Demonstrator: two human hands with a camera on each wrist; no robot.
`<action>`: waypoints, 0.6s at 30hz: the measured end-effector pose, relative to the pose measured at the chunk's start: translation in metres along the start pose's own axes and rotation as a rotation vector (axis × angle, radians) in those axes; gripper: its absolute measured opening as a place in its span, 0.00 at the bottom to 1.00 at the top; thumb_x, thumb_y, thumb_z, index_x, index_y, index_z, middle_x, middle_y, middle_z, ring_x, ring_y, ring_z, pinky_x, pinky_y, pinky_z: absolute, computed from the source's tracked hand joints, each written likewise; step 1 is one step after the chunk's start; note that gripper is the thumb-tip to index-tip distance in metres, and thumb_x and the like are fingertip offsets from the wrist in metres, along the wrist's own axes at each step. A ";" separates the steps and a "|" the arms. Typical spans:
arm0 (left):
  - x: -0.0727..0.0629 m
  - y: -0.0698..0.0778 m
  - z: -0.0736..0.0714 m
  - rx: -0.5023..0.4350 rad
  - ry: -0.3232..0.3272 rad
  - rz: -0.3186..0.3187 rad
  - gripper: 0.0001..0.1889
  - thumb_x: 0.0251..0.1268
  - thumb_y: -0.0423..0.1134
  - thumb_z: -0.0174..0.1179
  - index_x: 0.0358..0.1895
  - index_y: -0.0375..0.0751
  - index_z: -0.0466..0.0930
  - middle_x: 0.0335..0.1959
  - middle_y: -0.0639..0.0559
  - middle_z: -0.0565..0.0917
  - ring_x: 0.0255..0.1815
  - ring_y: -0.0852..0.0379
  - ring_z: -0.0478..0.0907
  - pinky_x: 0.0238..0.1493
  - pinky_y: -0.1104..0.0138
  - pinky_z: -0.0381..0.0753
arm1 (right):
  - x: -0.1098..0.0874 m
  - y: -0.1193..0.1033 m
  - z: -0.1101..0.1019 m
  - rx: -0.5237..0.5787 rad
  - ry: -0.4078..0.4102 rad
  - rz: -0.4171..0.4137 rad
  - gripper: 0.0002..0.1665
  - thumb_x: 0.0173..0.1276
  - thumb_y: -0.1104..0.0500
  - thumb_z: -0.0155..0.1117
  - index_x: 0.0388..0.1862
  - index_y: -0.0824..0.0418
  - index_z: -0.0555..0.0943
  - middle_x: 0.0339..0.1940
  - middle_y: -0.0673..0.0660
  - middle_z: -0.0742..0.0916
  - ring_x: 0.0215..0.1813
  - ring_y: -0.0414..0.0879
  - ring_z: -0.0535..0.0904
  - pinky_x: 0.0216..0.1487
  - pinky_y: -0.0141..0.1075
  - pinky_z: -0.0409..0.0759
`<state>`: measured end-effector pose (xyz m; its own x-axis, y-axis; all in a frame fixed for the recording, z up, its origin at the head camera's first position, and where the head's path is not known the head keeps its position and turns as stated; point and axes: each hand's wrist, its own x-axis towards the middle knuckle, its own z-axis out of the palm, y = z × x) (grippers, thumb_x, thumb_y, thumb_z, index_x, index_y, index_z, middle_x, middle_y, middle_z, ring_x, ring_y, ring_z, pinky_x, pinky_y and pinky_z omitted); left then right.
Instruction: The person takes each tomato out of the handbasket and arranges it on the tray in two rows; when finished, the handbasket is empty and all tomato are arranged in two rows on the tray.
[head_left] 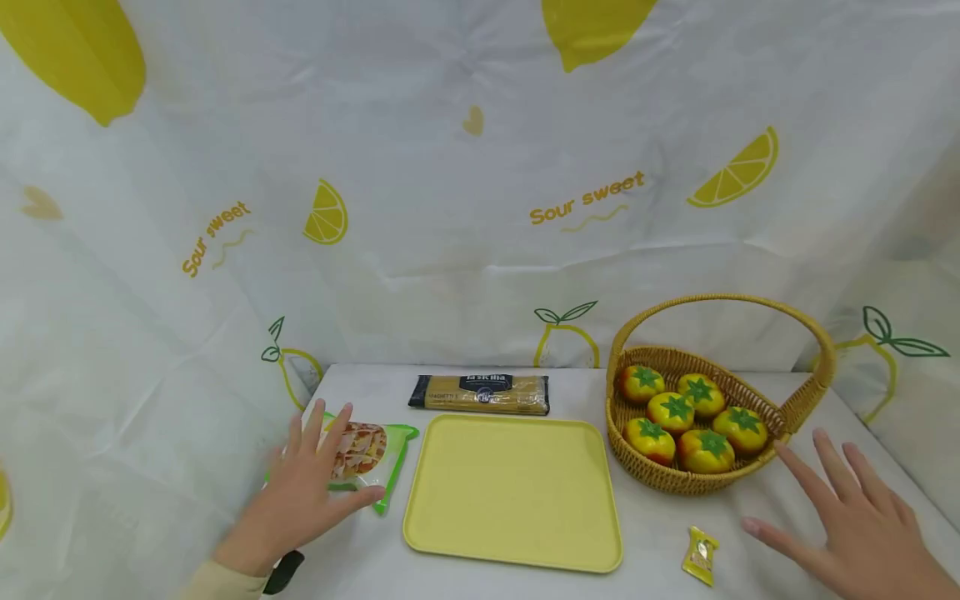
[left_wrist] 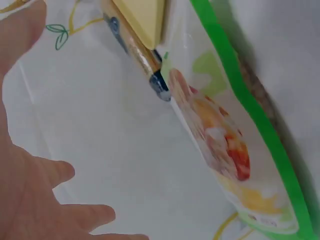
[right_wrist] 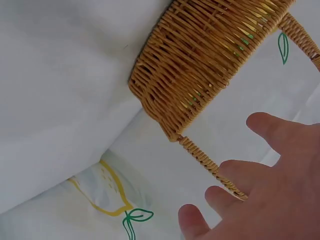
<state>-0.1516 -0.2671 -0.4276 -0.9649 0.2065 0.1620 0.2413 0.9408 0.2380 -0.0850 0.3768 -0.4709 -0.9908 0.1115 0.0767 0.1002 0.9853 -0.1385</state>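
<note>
My left hand (head_left: 303, 479) hovers with fingers spread over a green-edged food packet (head_left: 367, 454), hiding its left part in the head view. In the left wrist view the same packet (left_wrist: 215, 130) lies beyond the spread fingers, and nothing is in the palm. My right hand (head_left: 855, 508) is also spread and holds nothing, at the right near a wicker basket (head_left: 667, 483). Several yellow-red fruits with green star-shaped tops (head_left: 675, 412) sit inside the basket. The right wrist view shows the basket's woven side (right_wrist: 200, 65) past my fingertips.
A yellow rectangular tray (head_left: 513, 492) lies mid-table. Behind it is a spaghetti pack (head_left: 483, 395). One small yellow wrapped sweet (head_left: 701, 556) lies between tray and right hand. A lemon-print cloth (head_left: 450, 208) rises behind the table. The basket's tall arched handle (head_left: 723, 297) stands upright.
</note>
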 end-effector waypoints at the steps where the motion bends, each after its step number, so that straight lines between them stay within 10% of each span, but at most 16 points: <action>1: 0.002 0.003 0.001 -0.029 0.000 0.013 0.62 0.63 0.76 0.67 0.91 0.51 0.45 0.89 0.28 0.47 0.84 0.16 0.51 0.70 0.18 0.62 | 0.002 0.000 -0.002 0.005 -0.001 -0.011 0.75 0.65 0.18 0.64 0.89 0.66 0.49 0.86 0.79 0.36 0.85 0.82 0.25 0.67 0.86 0.47; 11: 0.036 0.048 0.037 -0.314 -0.154 -0.085 0.44 0.75 0.58 0.68 0.86 0.43 0.62 0.74 0.40 0.78 0.68 0.42 0.82 0.65 0.42 0.85 | 0.025 -0.015 -0.024 0.093 0.043 -0.126 0.63 0.67 0.26 0.71 0.81 0.71 0.65 0.85 0.79 0.58 0.76 0.82 0.58 0.60 0.83 0.56; 18: 0.057 0.062 0.058 -0.290 -0.142 -0.150 0.32 0.77 0.46 0.68 0.76 0.31 0.74 0.58 0.37 0.88 0.55 0.46 0.88 0.56 0.47 0.89 | 0.046 -0.024 -0.029 0.136 0.050 -0.211 0.54 0.68 0.33 0.75 0.77 0.69 0.72 0.77 0.78 0.72 0.71 0.80 0.70 0.56 0.77 0.65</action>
<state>-0.1979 -0.1817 -0.4594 -0.9917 0.1258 -0.0250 0.0951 0.8522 0.5146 -0.1306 0.3616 -0.4350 -0.9823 -0.0853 0.1667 -0.1251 0.9614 -0.2452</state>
